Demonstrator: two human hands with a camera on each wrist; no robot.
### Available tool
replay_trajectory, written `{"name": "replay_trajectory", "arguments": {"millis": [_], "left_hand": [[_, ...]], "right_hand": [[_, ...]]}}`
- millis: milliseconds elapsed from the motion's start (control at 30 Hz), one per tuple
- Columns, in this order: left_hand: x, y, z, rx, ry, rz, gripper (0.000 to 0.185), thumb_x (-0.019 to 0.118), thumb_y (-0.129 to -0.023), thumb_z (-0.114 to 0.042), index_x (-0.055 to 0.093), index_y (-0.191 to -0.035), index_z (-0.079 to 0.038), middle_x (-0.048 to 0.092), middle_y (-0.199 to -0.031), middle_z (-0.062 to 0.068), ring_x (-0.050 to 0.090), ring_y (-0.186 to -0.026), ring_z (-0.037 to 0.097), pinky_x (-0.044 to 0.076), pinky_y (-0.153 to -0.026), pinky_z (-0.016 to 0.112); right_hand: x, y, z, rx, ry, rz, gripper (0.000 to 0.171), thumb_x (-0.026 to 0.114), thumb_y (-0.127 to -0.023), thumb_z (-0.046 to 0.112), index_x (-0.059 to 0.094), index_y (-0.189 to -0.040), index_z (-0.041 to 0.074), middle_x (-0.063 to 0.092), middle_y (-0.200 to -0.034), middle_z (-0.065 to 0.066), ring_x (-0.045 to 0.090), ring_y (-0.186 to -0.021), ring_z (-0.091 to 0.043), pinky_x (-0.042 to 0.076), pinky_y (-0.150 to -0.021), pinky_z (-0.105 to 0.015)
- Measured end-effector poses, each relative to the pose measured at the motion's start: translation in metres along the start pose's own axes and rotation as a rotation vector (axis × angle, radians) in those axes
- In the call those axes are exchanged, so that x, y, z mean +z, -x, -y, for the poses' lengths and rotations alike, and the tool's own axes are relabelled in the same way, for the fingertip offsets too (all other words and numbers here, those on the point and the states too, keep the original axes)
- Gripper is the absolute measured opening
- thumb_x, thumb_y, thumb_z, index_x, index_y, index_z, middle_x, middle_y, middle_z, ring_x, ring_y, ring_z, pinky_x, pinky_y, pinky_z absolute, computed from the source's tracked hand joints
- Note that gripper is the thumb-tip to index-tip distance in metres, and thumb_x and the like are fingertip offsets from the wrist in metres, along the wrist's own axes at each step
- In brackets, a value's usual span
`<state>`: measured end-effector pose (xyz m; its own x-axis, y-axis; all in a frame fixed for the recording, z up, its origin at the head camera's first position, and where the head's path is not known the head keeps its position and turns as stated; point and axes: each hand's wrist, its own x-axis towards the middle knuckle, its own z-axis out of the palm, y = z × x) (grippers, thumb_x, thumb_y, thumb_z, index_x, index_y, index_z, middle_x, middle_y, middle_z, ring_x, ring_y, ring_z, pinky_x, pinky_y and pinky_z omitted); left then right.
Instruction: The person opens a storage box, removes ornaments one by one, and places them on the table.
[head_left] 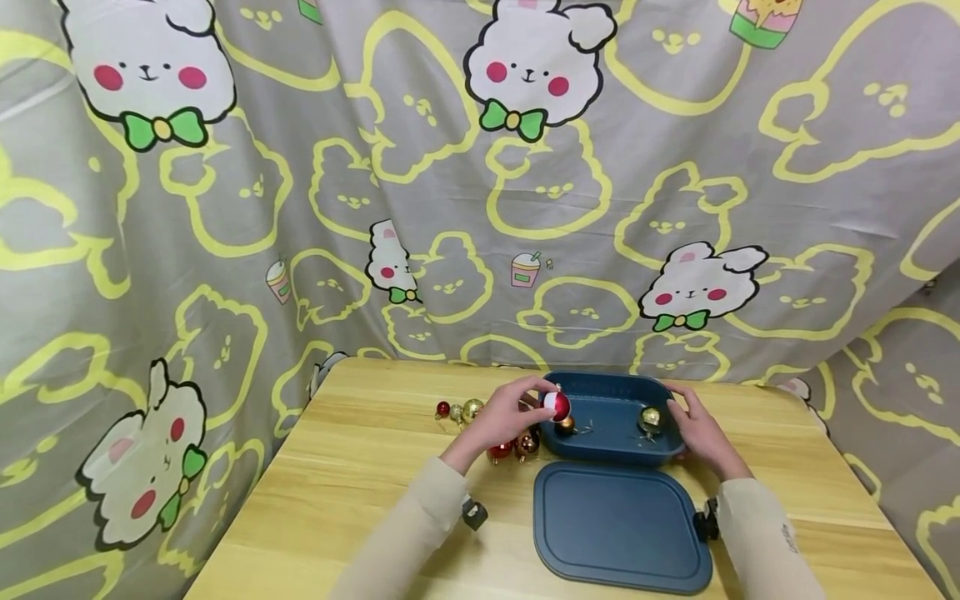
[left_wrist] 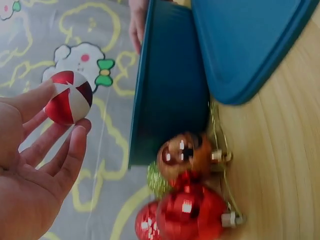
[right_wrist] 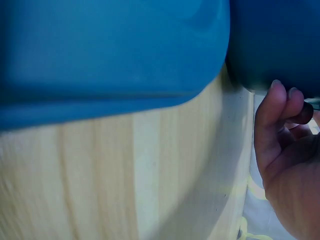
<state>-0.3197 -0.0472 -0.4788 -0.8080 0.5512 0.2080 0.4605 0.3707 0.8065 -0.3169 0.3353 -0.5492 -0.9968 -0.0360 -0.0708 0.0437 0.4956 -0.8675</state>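
My left hand pinches a red and white ball ornament at its fingertips, just above the left rim of an open blue box. In the left wrist view the ball sits between the thumb and the fingers, beside the box wall. My right hand grips the box's right end, its fingers curled against the wall. Inside the box lie a copper ornament and a gold one.
The blue lid lies flat in front of the box on the wooden table. Left of the box lie loose ornaments: a small red, gold, red and copper. A printed curtain hangs behind.
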Motion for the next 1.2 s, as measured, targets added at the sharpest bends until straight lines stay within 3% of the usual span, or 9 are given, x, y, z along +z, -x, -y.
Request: {"name": "replay_trajectory", "arguments": {"millis": [300,800,933,1200], "left_hand": [[-0.021,0.017,0.018,0.0,0.016,-0.05,0.031,0.07,-0.101,-0.026,0.067,-0.131,-0.022,0.068,-0.13,0.0,0.071,-0.1,0.017,0.059,-0.087,0.027],[-0.039,0.042,0.037,-0.061,-0.021,-0.077,0.03,0.07,-0.101,-0.027,0.067,-0.13,-0.023,0.069,-0.127,-0.001,0.069,-0.097,0.016,0.059,-0.079,0.026],[-0.044,0.05,0.041,-0.072,-0.013,-0.088,0.031,0.071,-0.1,-0.023,0.067,-0.131,-0.021,0.069,-0.127,0.002,0.07,-0.1,0.019,0.059,-0.084,0.029],[-0.049,0.064,0.053,-0.086,-0.028,-0.119,0.032,0.074,-0.096,-0.017,0.068,-0.128,-0.014,0.072,-0.123,0.006,0.07,-0.097,0.02,0.059,-0.085,0.031]], "right_hand": [[0.002,0.001,0.001,0.007,0.008,-0.006,0.059,0.028,-0.114,0.044,0.019,-0.164,0.014,0.054,-0.129,-0.043,0.069,-0.06,-0.029,0.058,-0.049,-0.048],[0.002,0.002,0.002,0.007,0.009,0.004,0.058,0.028,-0.114,0.043,0.018,-0.164,0.015,0.049,-0.134,-0.044,0.071,-0.064,-0.028,0.06,-0.051,-0.047],[0.001,0.002,0.003,0.002,0.013,-0.004,0.059,0.028,-0.114,0.044,0.019,-0.164,0.014,0.049,-0.134,-0.045,0.07,-0.063,-0.028,0.059,-0.05,-0.047],[0.002,0.001,0.002,0.004,0.001,-0.004,0.057,0.029,-0.115,0.04,0.018,-0.164,0.013,0.057,-0.123,-0.042,0.07,-0.06,-0.029,0.059,-0.05,-0.048]]}}
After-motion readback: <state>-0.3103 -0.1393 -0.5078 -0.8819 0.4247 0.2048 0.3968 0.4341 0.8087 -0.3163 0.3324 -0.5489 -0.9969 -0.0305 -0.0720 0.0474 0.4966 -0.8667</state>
